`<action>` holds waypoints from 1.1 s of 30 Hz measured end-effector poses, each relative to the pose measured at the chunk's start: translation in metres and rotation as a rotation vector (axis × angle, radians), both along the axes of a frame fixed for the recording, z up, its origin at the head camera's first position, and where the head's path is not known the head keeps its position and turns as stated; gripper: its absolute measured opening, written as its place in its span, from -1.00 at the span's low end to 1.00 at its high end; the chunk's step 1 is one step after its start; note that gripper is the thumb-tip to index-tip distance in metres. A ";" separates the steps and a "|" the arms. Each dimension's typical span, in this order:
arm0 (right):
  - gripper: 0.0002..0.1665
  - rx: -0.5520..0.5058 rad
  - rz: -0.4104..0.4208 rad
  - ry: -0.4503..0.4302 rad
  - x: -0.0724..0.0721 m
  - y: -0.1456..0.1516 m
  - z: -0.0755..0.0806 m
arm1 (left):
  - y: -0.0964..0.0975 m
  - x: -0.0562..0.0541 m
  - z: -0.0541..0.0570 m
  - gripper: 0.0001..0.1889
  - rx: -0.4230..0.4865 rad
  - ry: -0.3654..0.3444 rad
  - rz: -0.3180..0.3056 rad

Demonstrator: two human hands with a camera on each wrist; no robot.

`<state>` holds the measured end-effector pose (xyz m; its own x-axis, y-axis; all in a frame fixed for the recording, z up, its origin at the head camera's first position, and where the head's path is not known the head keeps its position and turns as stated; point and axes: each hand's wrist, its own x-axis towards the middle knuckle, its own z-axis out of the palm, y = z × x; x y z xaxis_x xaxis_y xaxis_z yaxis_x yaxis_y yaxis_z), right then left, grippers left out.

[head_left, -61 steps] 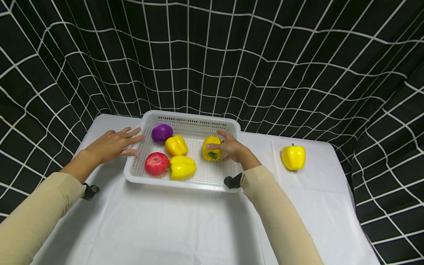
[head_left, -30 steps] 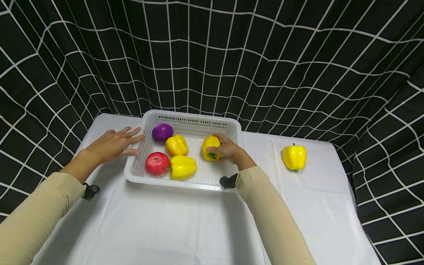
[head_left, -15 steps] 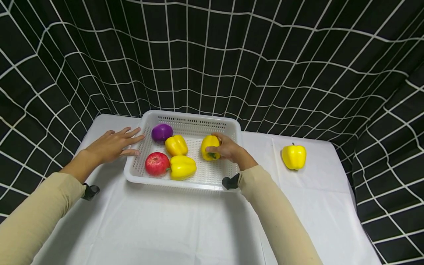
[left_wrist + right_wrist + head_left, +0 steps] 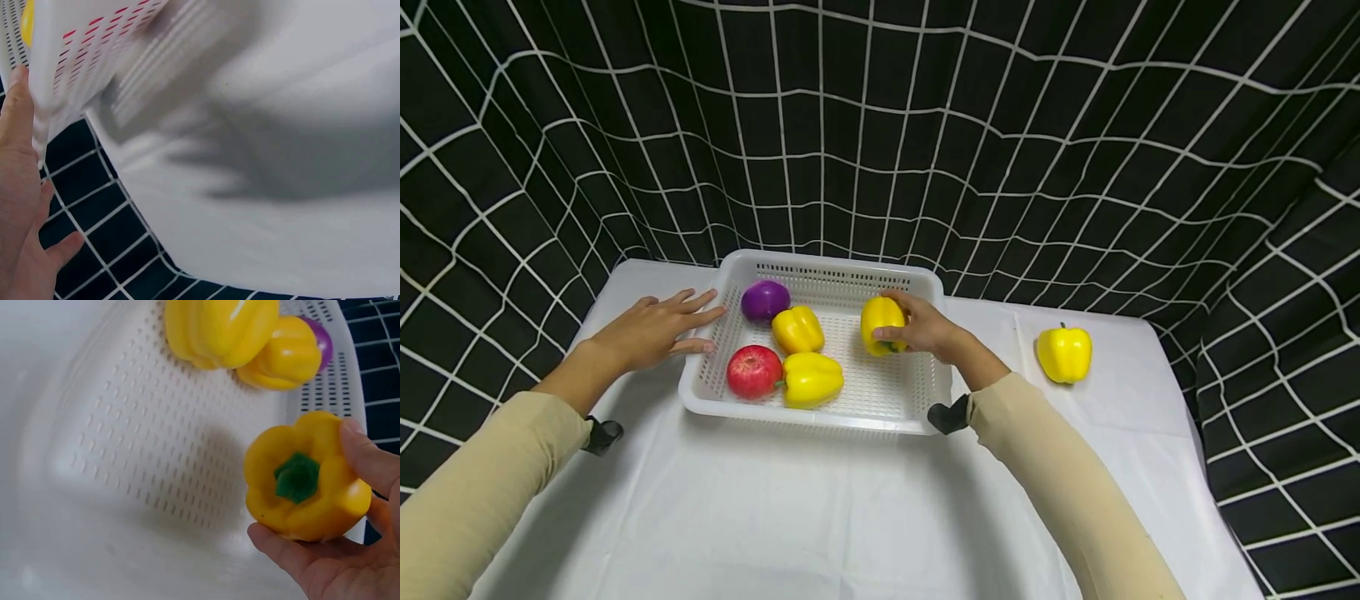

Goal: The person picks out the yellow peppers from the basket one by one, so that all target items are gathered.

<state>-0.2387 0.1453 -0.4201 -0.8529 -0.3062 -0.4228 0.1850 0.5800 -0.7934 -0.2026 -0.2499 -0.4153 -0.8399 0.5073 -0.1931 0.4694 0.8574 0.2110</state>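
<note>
In the head view my right hand [image 4: 928,329] holds a yellow bell pepper [image 4: 880,317] between thumb and fingers, over the right part of a white perforated plastic basket [image 4: 812,422]. The right wrist view shows this pepper's green stem [image 4: 297,477] facing the camera, and its shadow on the basket floor. My left hand [image 4: 658,329] lies with spread, straight fingers at the basket's left rim. In the left wrist view, its fingers [image 4: 15,115] touch the outside of the rim. Two more yellow bell peppers, one upper [image 4: 798,329] and one lower [image 4: 813,380], lie in the basket.
A red apple [image 4: 754,372] and a glossy purple rounded piece [image 4: 765,301] sit in the basket's left part. Another yellow bell pepper [image 4: 1064,354] stands on the white tablecloth [image 4: 1120,442] to the right. A black curtain with white grid lines [image 4: 880,125] hangs behind the table.
My right hand has come down onto the yellow bell pepper, gripped it and raised it, shifting slightly to the right and back. My left hand has stayed at the rim.
</note>
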 end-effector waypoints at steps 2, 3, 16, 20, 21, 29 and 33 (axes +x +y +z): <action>-0.08 0.006 0.018 0.013 0.001 0.005 0.003 | 0.001 0.000 0.000 -0.29 0.000 0.004 0.001; -0.09 0.008 0.028 0.019 0.002 0.007 0.005 | 0.001 0.000 0.000 -0.28 -0.004 0.006 -0.002; -0.09 0.015 0.123 0.106 0.015 0.027 0.029 | 0.002 0.001 0.002 -0.29 -0.009 0.007 -0.006; -0.13 -0.012 0.130 0.119 0.016 0.033 0.037 | 0.001 0.002 0.001 -0.27 -0.008 0.010 -0.008; -0.14 -0.020 0.128 0.119 0.016 0.035 0.039 | 0.001 0.002 0.001 -0.27 -0.006 0.011 -0.010; -0.10 -0.067 0.096 0.132 0.010 0.055 0.051 | -0.001 0.002 0.000 -0.28 0.001 0.018 -0.014; -0.08 -0.083 0.052 0.145 0.007 0.070 0.059 | 0.000 0.001 0.000 -0.28 0.001 0.026 -0.016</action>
